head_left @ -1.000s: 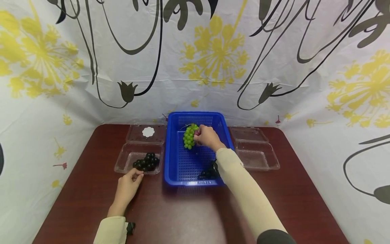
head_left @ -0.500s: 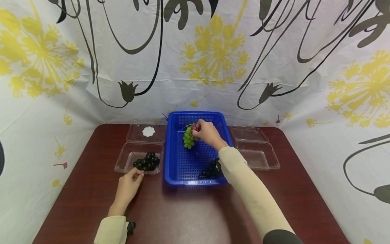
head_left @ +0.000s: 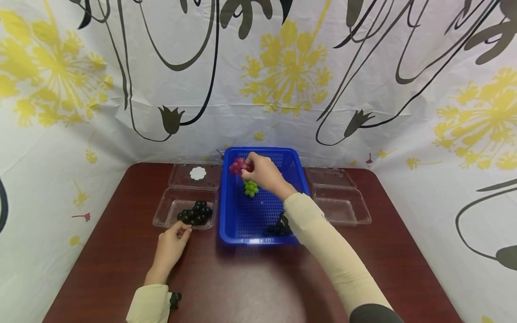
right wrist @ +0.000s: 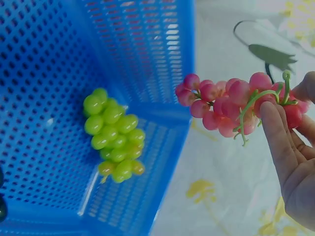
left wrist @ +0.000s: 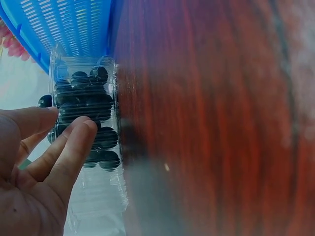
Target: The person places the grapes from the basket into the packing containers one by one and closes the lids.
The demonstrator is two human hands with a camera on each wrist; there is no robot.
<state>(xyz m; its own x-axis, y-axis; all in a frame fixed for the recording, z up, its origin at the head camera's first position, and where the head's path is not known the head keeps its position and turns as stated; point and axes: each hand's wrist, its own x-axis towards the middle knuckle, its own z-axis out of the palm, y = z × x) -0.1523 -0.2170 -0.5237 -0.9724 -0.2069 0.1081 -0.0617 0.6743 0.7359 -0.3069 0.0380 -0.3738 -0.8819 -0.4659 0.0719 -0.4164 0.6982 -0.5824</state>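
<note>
my right hand (head_left: pixel 262 174) pinches the red grape bunch (head_left: pixel 238 166) by its green stem, holding it lifted over the far left corner of the blue basket (head_left: pixel 231 211). just below that hand the green grape bunch (head_left: pixel 251 188) lies on the basket floor, and a black grape bunch (head_left: pixel 276 229) sits near my forearm. my left hand (head_left: pixel 171 246) rests on the worktop (head_left: pixel 250 278), relaxed fingers touching the near edge of the clear clamshell box (head_left: pixel 169 215) holding black grapes (head_left: pixel 195 213).

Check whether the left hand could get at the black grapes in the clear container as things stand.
Probably yes: the left hand rests at the open clear container's near edge, and the black grapes lie uncovered just beyond its fingers.
</note>
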